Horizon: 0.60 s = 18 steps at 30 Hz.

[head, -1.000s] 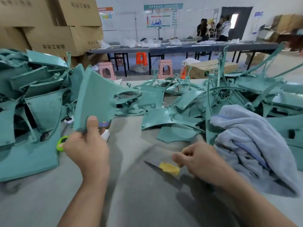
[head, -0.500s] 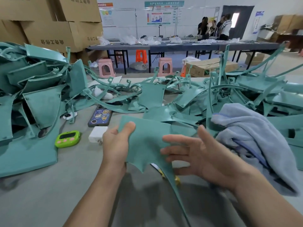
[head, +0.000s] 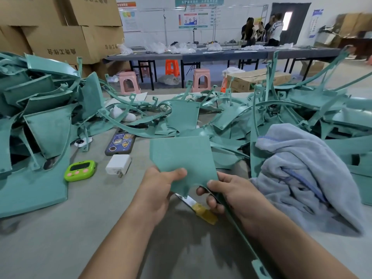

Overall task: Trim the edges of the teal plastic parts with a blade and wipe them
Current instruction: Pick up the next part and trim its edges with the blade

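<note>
Table (head: 60,238): grey, holds everything.
Pile (head: 40,127): teal parts heaped from 9 to 2 o'clock; a bump could make them slide.
Towel (head: 302,178): blue, at 3 o'clock, ready for wiping.
Part (head: 181,158): teal sheet held up over the table's middle.
Left hand (head: 159,190): pinches the part's bottom edge, thumb on top.
Right hand (head: 231,194): pinches its corner at 5 o'clock.
Blade (head: 196,208): lies loose at 6 o'clock, half under the part; a blind grab could cut a finger.
Phone (head: 120,143), charger (head: 118,164), timer (head: 80,170): at 9 o'clock, out of the way.
</note>
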Each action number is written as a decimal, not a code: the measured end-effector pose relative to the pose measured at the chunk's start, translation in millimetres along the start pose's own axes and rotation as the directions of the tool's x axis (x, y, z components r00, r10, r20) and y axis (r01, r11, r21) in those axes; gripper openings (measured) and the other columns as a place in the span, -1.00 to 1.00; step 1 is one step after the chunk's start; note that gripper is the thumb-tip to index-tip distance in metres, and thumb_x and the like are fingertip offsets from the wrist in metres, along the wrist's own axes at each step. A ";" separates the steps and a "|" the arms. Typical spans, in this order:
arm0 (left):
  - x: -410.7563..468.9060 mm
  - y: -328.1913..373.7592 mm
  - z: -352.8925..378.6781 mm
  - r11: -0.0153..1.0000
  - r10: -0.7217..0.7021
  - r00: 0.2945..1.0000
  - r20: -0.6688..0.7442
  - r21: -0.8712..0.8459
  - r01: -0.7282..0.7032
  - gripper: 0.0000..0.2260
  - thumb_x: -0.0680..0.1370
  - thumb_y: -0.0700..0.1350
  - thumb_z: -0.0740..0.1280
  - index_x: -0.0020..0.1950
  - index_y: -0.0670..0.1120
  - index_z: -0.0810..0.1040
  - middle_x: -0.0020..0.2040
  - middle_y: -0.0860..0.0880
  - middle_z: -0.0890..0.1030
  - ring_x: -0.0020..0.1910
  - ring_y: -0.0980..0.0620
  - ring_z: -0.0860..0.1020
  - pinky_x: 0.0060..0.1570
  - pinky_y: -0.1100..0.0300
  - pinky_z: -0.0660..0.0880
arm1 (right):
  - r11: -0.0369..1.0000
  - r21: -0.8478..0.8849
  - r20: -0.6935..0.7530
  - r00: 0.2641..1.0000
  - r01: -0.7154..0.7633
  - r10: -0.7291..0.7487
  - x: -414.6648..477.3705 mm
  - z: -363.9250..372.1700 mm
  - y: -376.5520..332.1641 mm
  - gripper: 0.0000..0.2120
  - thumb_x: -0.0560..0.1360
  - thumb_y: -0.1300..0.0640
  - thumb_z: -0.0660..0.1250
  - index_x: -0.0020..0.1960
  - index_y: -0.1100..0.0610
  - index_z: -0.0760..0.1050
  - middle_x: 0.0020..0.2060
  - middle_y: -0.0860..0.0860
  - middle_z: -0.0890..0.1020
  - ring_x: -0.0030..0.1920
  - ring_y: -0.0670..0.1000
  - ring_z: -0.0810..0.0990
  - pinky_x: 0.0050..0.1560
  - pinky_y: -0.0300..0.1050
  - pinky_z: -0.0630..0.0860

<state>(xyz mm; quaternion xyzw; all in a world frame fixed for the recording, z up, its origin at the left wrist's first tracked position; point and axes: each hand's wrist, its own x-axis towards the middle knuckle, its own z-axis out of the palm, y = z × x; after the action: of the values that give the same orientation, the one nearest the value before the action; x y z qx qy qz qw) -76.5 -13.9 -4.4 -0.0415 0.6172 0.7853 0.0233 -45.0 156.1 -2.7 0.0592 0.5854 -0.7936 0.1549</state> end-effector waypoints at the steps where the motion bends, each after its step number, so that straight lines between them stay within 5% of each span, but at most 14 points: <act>1: -1.1 -0.3 3.3 1.000 0.026 0.999 -0.027 -0.001 -0.026 -0.80 0.56 -0.34 0.37 0.12 -0.14 0.66 0.01 -0.07 0.75 -0.01 -0.07 0.72 -0.19 0.18 0.61 | 0.999 -0.037 -0.014 1.000 0.011 -0.012 0.2 -0.6 0.3 -0.84 0.67 0.33 0.20 0.06 0.30 0.56 -0.25 0.15 0.66 -0.54 -0.04 0.44 -0.60 -0.28 0.31; 7: -1.1 -7.4 5.2 0.966 0.245 0.936 -0.252 -0.021 -0.258 -0.78 0.68 -0.07 0.29 -0.04 -0.03 0.72 -0.05 0.01 0.76 -0.07 0.03 0.73 -0.19 0.19 0.63 | 0.992 -0.108 0.102 0.993 0.065 -0.054 -5.4 -2.3 -0.1 -0.80 0.60 0.28 0.34 0.21 0.28 0.58 -0.13 0.13 0.71 -0.46 -0.02 0.49 -0.54 -0.25 0.36; 10: -0.8 -6.0 7.1 0.926 0.372 0.860 -0.350 0.083 -0.367 -0.70 0.63 0.07 0.23 -0.17 0.23 0.72 -0.19 0.15 0.74 -0.19 0.18 0.70 -0.29 0.32 0.57 | 0.946 -0.285 0.196 0.975 0.156 -0.102 -13.7 -11.8 -7.1 -0.61 0.50 0.33 0.42 0.27 0.04 0.62 -0.12 0.09 0.70 -0.35 0.01 0.52 -0.44 -0.22 0.43; 11: 0.2 -4.0 7.6 0.922 0.381 0.835 -0.397 0.093 -0.376 -0.71 0.60 0.11 0.22 -0.17 0.18 0.71 -0.20 0.15 0.73 -0.19 0.17 0.70 -0.28 0.29 0.58 | 0.897 -0.406 0.163 0.980 0.174 -0.117 -14.8 -16.5 -11.3 -0.55 0.48 0.32 0.43 0.27 -0.07 0.61 -0.06 0.04 0.72 -0.31 -0.01 0.54 -0.39 -0.21 0.47; 14: 5.4 -1.8 -2.0 0.934 0.349 0.790 -0.505 0.119 -0.337 -0.63 0.53 0.17 0.22 -0.17 -0.09 0.63 -0.22 0.10 0.72 -0.12 -0.02 0.69 -0.16 0.08 0.61 | 0.479 -0.867 -0.027 0.947 0.138 -0.321 -15.5 -24.2 -17.9 -0.53 0.43 0.03 0.51 0.30 -0.25 0.54 0.02 -0.16 0.69 -0.11 -0.17 0.62 -0.08 -0.20 0.58; 16: 2.2 -3.8 -7.8 0.923 0.382 0.793 -0.474 0.243 -0.300 -0.62 0.53 0.16 0.23 -0.22 -0.11 0.60 -0.28 0.13 0.70 -0.15 -0.03 0.68 -0.21 0.09 0.55 | 0.167 -0.983 0.005 0.919 0.077 -0.393 -17.9 -18.6 -15.0 -0.64 0.51 -0.07 0.42 0.28 -0.25 0.51 0.00 -0.17 0.70 -0.02 -0.08 0.64 0.01 -0.10 0.59; 18: -3.1 -2.5 -5.7 0.897 0.438 0.815 -0.379 0.252 -0.364 -0.70 0.52 0.13 0.28 -0.10 -0.08 0.65 -0.17 0.12 0.72 -0.06 -0.02 0.69 -0.13 0.03 0.61 | 0.013 -0.999 0.041 0.914 0.050 -0.404 -19.0 -12.0 -11.4 -0.72 0.58 0.04 0.30 0.24 -0.23 0.48 -0.06 -0.10 0.70 -0.05 0.04 0.65 -0.04 -0.01 0.59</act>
<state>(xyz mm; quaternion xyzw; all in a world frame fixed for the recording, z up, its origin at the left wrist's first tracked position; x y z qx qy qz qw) -73.0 -18.8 -7.9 -0.0788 0.6658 0.6891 -0.2751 -31.7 173.8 9.2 -0.0567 0.9817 -0.1727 -0.0559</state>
